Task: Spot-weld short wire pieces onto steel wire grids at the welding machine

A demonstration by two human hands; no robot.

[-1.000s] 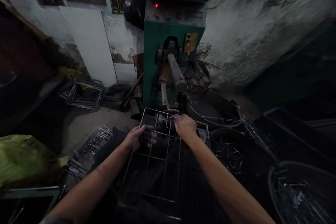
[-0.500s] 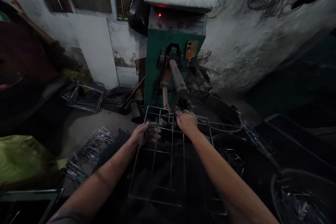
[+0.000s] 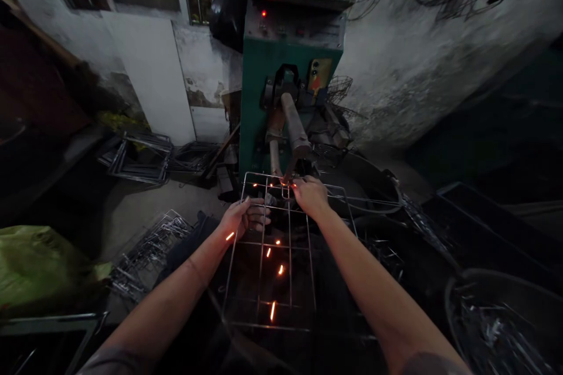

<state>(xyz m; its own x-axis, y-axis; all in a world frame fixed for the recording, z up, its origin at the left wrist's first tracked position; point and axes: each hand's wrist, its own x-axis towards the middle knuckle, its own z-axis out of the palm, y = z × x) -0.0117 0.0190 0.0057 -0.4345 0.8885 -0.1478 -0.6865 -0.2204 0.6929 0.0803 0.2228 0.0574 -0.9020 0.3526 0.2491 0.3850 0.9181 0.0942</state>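
Observation:
A wire rack of thin metal rods lies across the lower middle, its far edge under the tip of a green spot welder. My left hand supports the rack's left side, thumb above and fingers below the wires. At the far edge, my right hand is closed, its fingertips pinching by a small wire loop beside the electrode. Whether they grip the loop or the rack's edge is hard to tell. Orange sparks fly from the contact point and fall over the rack.
Metal frames are stacked left of the machine, with bundled wire pieces nearer. A yellow-green sack lies at left. Basins hold wire parts at lower right. A phone rests against the welder.
Sparks have burst out at the welder's tip, where none showed before. The electrode arm now meets the rack's far edge. Both hands keep nearly the same places; the view has shifted slightly.

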